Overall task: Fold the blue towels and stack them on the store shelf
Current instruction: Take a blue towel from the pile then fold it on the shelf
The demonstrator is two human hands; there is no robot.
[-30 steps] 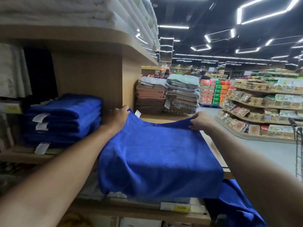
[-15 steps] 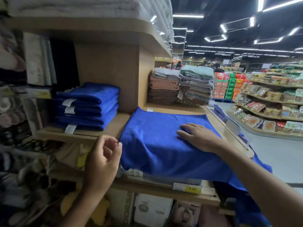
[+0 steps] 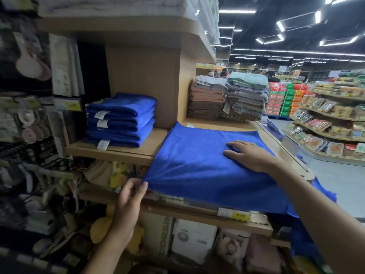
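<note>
A blue towel (image 3: 197, 165) lies spread over the wooden shelf (image 3: 217, 124), its near edge hanging past the shelf front. My right hand (image 3: 248, 155) rests flat on its right part, fingers straight. My left hand (image 3: 132, 192) pinches the towel's near left corner, lifting it slightly. A stack of folded blue towels (image 3: 122, 119) with white tags sits on the shelf (image 3: 126, 151) to the left. More blue cloth (image 3: 304, 224) hangs below at the right.
Stacks of brown, grey and green towels (image 3: 227, 95) stand behind the spread towel. White towels fill the upper shelf (image 3: 128, 6). Boxes (image 3: 193, 240) sit on the lower shelf. Hanging goods (image 3: 29, 125) crowd the left. Food shelves (image 3: 325, 123) line the aisle at right.
My left hand has moved in from the open air and taken hold of the towel's near left corner. My right hand stays flat on the towel. The view has shifted slightly.
</note>
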